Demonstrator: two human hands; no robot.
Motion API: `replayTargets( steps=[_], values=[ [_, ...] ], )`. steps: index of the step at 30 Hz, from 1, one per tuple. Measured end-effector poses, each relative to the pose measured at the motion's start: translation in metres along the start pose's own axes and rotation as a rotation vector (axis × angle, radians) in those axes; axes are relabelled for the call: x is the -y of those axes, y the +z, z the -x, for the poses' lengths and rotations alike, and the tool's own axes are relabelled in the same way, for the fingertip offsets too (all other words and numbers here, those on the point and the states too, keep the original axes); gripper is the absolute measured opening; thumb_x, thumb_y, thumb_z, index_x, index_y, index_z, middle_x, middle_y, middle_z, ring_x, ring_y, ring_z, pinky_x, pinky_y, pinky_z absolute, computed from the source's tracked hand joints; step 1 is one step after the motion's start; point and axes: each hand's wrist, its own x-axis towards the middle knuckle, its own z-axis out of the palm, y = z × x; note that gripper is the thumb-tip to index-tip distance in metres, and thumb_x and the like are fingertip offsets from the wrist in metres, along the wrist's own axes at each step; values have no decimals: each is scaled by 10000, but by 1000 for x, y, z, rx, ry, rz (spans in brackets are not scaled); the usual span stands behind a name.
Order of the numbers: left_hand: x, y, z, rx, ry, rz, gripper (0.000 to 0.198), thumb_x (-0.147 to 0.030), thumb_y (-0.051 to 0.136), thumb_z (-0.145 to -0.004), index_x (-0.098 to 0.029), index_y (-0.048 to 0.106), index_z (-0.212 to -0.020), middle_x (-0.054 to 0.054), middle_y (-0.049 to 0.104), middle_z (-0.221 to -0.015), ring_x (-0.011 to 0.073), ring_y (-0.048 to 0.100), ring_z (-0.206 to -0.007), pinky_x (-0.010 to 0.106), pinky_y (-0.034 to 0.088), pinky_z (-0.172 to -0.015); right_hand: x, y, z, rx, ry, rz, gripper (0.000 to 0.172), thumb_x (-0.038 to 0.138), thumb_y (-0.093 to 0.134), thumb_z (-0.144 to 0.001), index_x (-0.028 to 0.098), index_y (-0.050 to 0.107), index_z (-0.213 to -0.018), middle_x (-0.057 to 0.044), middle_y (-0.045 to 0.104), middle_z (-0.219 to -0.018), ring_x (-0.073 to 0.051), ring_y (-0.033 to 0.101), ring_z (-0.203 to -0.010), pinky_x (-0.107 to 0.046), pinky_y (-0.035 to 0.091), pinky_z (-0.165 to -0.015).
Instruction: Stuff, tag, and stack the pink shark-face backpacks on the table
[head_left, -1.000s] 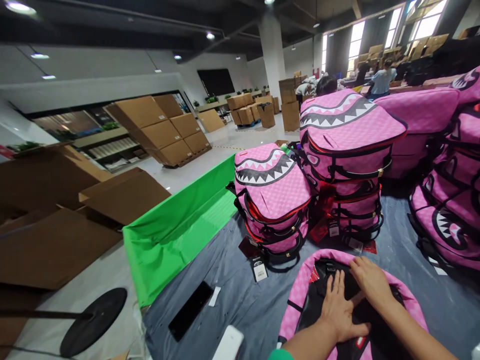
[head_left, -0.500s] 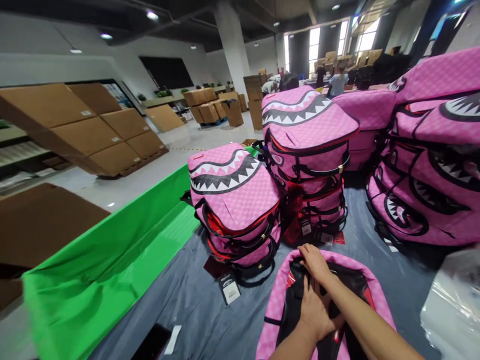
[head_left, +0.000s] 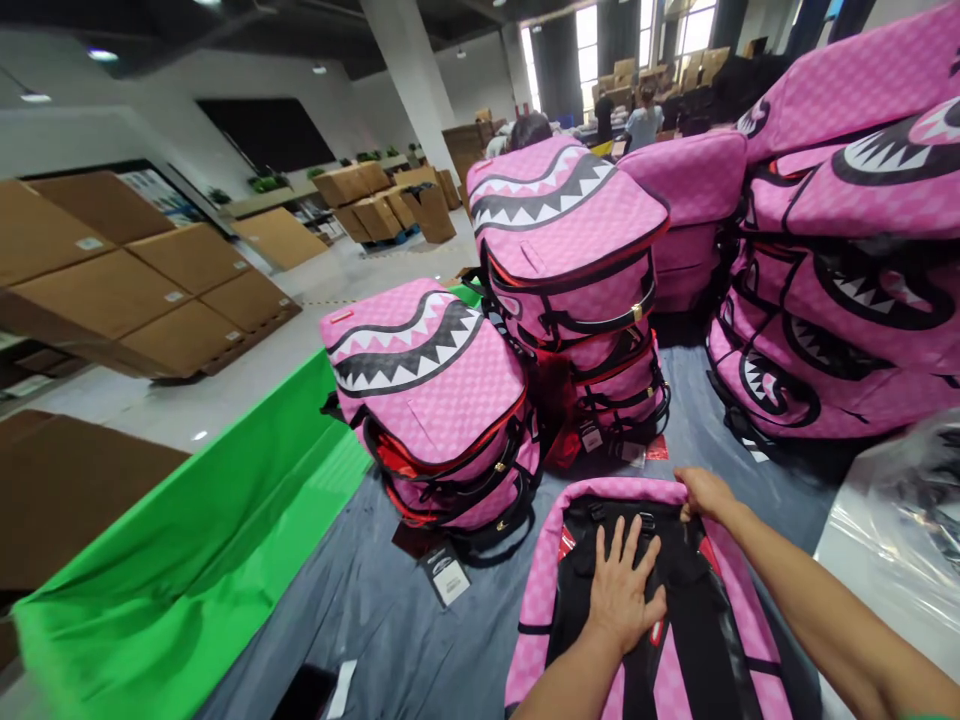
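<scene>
A pink checkered backpack [head_left: 600,488] lies in front of me with its black back panel and shoulder straps facing up. My left hand [head_left: 624,585] rests flat on the black straps, fingers spread. At the backpack's upper right corner my right hand [head_left: 703,494] grips the pink edge, its fingertips partly hidden. Just beyond, to the left, stands a stack of pink backpacks [head_left: 435,385] with a shark-mouth print, and a hang tag [head_left: 448,577] lies at its foot. A taller stack of the same backpacks [head_left: 570,225] rises behind.
More pink backpacks [head_left: 847,300] are piled at the right. Clear plastic bags [head_left: 892,540] lie at the right edge. A green fabric barrier [head_left: 187,560] borders the grey-covered surface [head_left: 420,660] on the left. A dark phone-like object [head_left: 304,692] lies at the near left. Cardboard boxes [head_left: 150,280] stand beyond.
My right hand has moved from the middle of the backpack's top edge to its upper right corner. My left hand has flattened and spread on the straps. The view has shifted right.
</scene>
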Motion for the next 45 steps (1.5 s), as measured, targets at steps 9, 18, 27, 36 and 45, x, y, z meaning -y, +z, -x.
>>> replayTargets(
  steps=[9,18,27,36,45],
  values=[
    [-12,-9,-9,52,-100,-36,592,-564,470,-1003,-402,374,-1565,99,304,-1679,297,297,-1550,627,271,-1231,91,73,203,-559,-64,-42,535,299,410,-1007,152,405,-1522,-175,453,-1578,-316,371,-1491,-545,311,-1200],
    [-11,-52,-18,293,-133,92,584,-494,301,-1064,-251,328,-1594,120,327,-1669,281,242,-1569,575,234,-1247,150,157,253,-551,-257,-3,590,366,455,-980,69,484,-1489,-204,525,-1533,-300,426,-1462,-494,284,-1217],
    [-55,-69,135,502,765,21,413,-523,539,-967,-163,732,-1025,114,709,-1040,257,603,-1020,418,426,-1015,139,180,233,-447,-238,-126,604,186,366,-968,133,383,-1570,-139,480,-1585,-264,390,-1494,-527,317,-1213],
    [-24,-18,142,554,624,48,193,-332,591,-958,-209,737,-987,63,723,-989,201,578,-989,322,422,-974,139,159,254,-232,-631,-204,451,199,393,-956,189,620,-1346,-137,701,-1263,-260,609,-1171,-486,415,-1073],
    [-19,-56,131,146,36,-133,586,-532,463,-1012,-358,387,-1566,83,307,-1669,406,267,-1503,640,201,-1194,158,154,266,-85,-1090,-89,266,188,483,-797,186,685,-971,-71,685,-850,-222,555,-796,-399,451,-812]
  ],
)
